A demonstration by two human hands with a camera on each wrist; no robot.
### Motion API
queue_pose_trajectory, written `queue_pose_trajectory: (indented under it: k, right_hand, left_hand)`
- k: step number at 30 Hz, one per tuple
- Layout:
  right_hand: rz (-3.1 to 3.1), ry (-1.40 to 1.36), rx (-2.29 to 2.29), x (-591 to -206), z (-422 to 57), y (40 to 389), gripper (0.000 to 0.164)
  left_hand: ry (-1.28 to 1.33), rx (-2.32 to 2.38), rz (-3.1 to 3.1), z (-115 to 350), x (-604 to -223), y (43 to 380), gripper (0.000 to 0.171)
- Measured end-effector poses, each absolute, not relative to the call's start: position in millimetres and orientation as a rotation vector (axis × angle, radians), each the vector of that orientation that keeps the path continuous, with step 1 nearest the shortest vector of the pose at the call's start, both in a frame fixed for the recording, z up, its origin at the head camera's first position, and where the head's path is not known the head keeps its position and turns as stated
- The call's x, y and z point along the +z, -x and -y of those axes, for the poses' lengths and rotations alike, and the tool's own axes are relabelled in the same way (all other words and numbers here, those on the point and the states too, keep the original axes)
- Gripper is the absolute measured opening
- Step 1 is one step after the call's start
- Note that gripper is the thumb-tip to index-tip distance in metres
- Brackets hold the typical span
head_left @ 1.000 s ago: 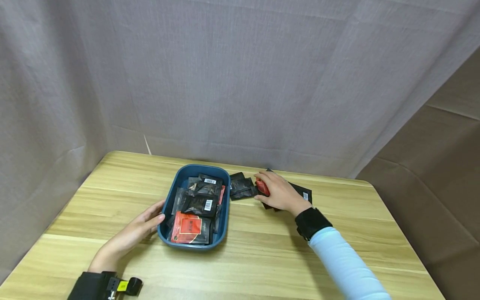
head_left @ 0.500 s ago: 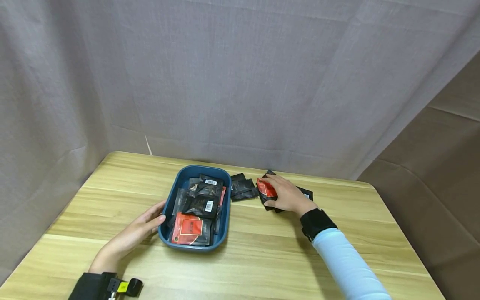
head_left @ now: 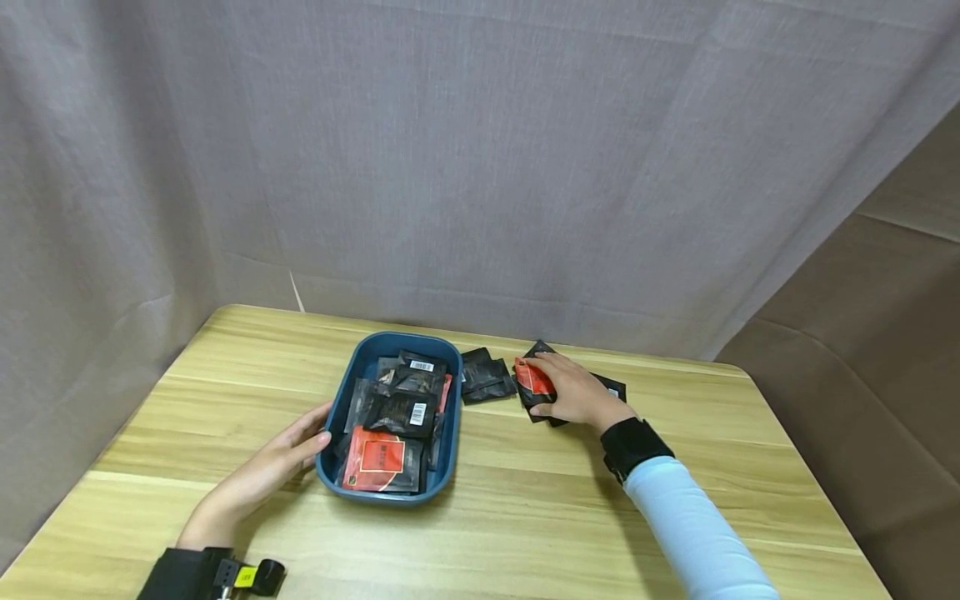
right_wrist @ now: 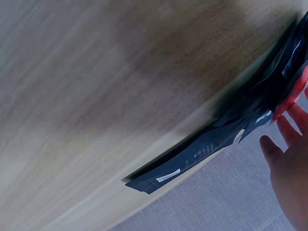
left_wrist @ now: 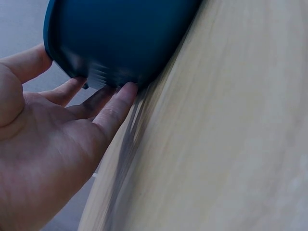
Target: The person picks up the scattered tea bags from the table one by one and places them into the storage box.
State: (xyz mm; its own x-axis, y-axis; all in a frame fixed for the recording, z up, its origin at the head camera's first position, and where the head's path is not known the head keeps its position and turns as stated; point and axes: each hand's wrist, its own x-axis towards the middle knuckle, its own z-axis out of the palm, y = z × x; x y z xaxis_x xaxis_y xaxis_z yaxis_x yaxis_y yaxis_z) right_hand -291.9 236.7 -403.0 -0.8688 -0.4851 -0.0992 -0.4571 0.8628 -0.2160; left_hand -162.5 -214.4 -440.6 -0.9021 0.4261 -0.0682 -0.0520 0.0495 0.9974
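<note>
A dark blue plastic bin on the wooden table holds several flat black tea packets and a red-and-black one at its near end. My left hand touches the bin's left outer wall, thumb at the rim and fingers lower down, as the left wrist view shows. To the right of the bin, my right hand holds a red-and-black tea packet across its edges, over black packets on the table. In the right wrist view, fingertips meet its red edge.
Between the bin and my right hand lie black packets, overlapping one another. Another black packet shows behind my right wrist. A grey curtain hangs along the table's back edge.
My right hand has shifted slightly right and toward me with the red-and-black packet, showing more of its red face, then stayed put. My left hand keeps its place on the bin.
</note>
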Motion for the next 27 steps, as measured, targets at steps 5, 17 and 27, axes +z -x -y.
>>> queue_pose_trajectory:
  k: [5,17,27]
  right_hand:
    - [-2.898,0.745,-0.28,-403.6,-238.1,290.7,0.088]
    - [-2.948,0.783,-0.384,-395.4,-233.2,292.7,0.09]
    - [-2.936,0.852,-0.359,-368.6,-194.0,293.3,0.087]
  left_hand:
    - [-0.376,1.915,-1.987,213.8,-441.0,162.2,0.064]
    - [-0.378,1.911,-1.98,213.8,-440.2,161.6,0.065]
    - [-0.392,1.947,-1.949,212.9,-442.8,163.8,0.065]
